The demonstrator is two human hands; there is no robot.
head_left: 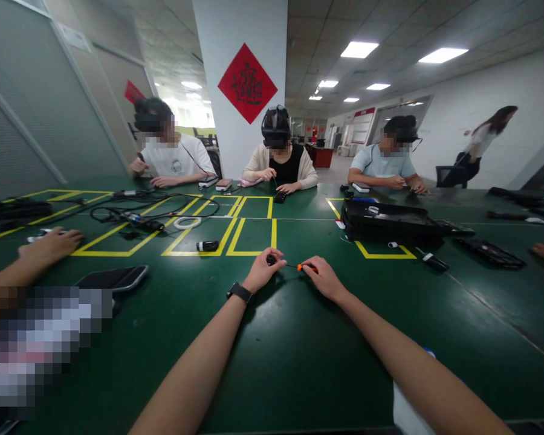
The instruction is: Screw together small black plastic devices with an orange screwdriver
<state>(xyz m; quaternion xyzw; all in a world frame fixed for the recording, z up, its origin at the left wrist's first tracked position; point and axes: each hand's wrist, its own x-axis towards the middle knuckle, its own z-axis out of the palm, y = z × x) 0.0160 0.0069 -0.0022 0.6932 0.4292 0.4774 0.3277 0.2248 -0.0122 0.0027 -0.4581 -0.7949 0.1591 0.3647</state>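
My left hand [260, 273], with a black watch [240, 293] on its wrist, pinches a small dark round part [271, 260] whose kind I cannot make out. Closed around an orange and black screwdriver [300, 267] is my right hand [327, 279]. The thin shaft of the screwdriver points left, toward the dark part; whether its tip touches the part is too small to tell. Both hands are just above the green table [281, 350], near its middle.
Beyond my hands lies a black and white cylinder [207, 246], near a white ring [187, 223] and tangled black cables [140, 220]. To the right are a black case [390, 222] and a black tray [488, 252]. A neighbour's hand [54, 243] rests at left; several people sit opposite.
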